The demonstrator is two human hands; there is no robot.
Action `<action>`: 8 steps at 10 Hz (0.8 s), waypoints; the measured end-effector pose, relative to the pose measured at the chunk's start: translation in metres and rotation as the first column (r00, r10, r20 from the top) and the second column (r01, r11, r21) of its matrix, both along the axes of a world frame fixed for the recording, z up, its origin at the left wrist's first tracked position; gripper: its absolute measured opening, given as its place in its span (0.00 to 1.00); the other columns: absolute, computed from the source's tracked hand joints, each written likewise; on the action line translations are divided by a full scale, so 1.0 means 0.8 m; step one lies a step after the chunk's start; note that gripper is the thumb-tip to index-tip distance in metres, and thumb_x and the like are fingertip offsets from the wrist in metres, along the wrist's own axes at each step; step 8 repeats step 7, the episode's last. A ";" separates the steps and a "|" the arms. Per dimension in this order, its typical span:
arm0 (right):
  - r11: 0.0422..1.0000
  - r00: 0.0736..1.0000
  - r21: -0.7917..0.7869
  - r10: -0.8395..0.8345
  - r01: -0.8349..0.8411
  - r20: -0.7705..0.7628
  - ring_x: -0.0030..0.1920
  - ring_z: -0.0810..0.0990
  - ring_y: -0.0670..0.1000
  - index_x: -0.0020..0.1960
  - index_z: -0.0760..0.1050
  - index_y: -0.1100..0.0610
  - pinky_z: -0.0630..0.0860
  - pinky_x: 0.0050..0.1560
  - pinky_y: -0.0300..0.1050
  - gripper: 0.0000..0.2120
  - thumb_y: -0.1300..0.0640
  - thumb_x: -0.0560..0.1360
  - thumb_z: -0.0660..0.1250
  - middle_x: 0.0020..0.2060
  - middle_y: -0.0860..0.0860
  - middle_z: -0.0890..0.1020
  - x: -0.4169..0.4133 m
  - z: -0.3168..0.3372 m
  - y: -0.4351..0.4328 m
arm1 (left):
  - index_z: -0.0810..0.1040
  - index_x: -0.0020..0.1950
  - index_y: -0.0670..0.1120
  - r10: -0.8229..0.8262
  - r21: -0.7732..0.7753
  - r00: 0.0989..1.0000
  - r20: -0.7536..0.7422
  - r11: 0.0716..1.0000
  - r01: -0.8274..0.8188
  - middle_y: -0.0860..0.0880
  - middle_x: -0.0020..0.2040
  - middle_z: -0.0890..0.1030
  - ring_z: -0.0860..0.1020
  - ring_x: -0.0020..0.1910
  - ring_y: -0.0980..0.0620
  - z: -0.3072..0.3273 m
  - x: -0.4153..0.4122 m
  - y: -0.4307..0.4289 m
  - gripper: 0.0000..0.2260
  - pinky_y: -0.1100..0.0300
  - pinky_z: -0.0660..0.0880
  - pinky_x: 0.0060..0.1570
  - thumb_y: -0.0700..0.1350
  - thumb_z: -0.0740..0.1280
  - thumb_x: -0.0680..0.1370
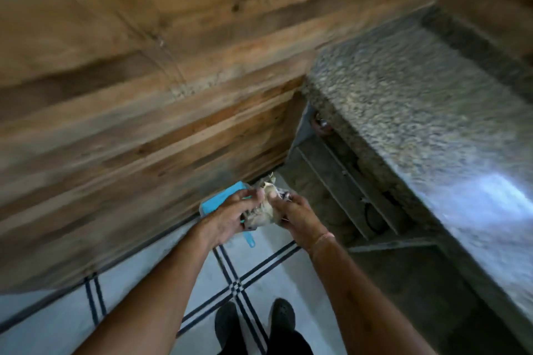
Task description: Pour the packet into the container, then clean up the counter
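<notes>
Blurry frame. Left hand [230,215] and right hand [297,212] both grip a crumpled packet [266,210] above a blue dustpan [219,203], away from the granite counter [418,89]. Container unseen; likely cleanup, disposal left.

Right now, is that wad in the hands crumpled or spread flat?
Crumpled. The pale wad is bunched between the left hand and right hand, over a blue dustpan. What it is: cannot tell, blurred.
</notes>
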State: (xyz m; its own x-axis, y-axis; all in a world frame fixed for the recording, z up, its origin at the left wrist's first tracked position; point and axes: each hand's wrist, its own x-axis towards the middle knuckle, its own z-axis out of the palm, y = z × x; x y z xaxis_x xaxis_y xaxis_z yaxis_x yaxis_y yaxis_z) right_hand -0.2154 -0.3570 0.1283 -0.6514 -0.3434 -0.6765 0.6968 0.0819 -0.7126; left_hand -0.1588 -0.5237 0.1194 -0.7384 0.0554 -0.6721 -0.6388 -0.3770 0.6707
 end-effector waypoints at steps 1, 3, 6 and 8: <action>0.993 0.991 -0.049 -0.114 0.110 -0.071 0.46 0.83 0.54 0.63 0.75 0.65 0.83 0.50 0.49 0.13 0.60 0.82 0.68 0.53 0.62 0.84 0.015 0.066 0.032 | 0.77 0.66 0.48 -0.073 -0.170 0.993 -0.088 0.984 0.057 0.48 0.52 0.86 0.83 0.44 0.54 0.058 -0.011 0.040 0.23 0.60 0.80 0.39 0.49 0.77 0.73; 0.950 0.936 -0.095 -0.308 0.296 -0.168 0.55 0.85 0.63 0.60 0.75 0.64 0.82 0.59 0.63 0.25 0.48 0.73 0.78 0.55 0.66 0.84 -0.012 0.118 0.100 | 0.83 0.58 0.39 -0.094 -0.349 0.959 -0.268 0.937 -0.006 0.46 0.45 0.87 0.84 0.38 0.56 0.110 -0.075 0.112 0.16 0.65 0.77 0.36 0.51 0.72 0.79; 0.878 0.845 -0.004 -0.463 0.479 -0.268 0.50 0.87 0.56 0.68 0.72 0.62 0.86 0.47 0.52 0.34 0.44 0.71 0.78 0.55 0.59 0.85 -0.103 0.138 0.251 | 0.80 0.60 0.39 -0.260 -0.370 0.921 -0.290 0.918 0.142 0.39 0.52 0.86 0.85 0.45 0.48 0.127 -0.206 0.259 0.17 0.58 0.82 0.44 0.44 0.77 0.75; 0.877 0.837 -0.023 -0.467 0.481 -0.286 0.45 0.85 0.56 0.67 0.70 0.59 0.84 0.37 0.46 0.22 0.54 0.78 0.74 0.56 0.62 0.84 -0.123 0.147 0.293 | 0.80 0.61 0.37 -0.205 -0.362 0.945 -0.254 0.926 0.104 0.38 0.53 0.86 0.85 0.46 0.45 0.112 -0.246 0.302 0.17 0.57 0.81 0.41 0.46 0.76 0.77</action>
